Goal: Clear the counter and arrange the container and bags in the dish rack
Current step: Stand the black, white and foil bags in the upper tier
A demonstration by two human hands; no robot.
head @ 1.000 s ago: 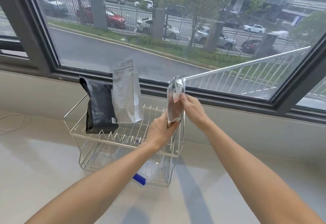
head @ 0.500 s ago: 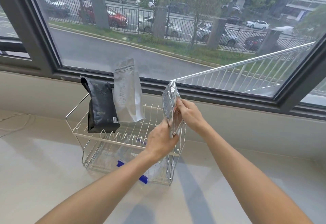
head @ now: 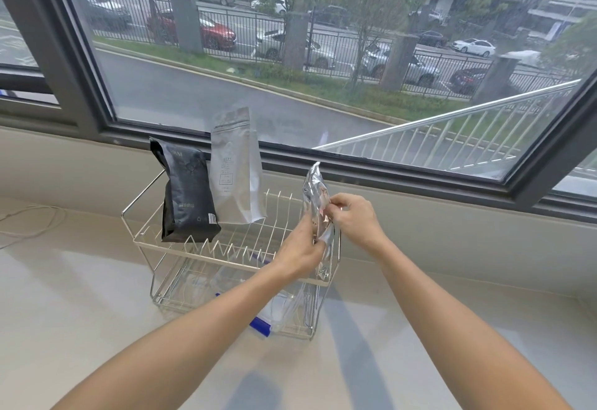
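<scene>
one pale counter (head: 80,312), wire rack (head: 161,245), window (head: 290,70)

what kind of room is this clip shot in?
Probably a kitchen or pantry counter beside a window: a wire dish rack stands on a pale countertop, and the large window overlooks a wet road with parked cars.

The shiny foil bag (head: 318,216) (gripped by both hands) has dropped lower into the rack (head: 206,248).
</scene>
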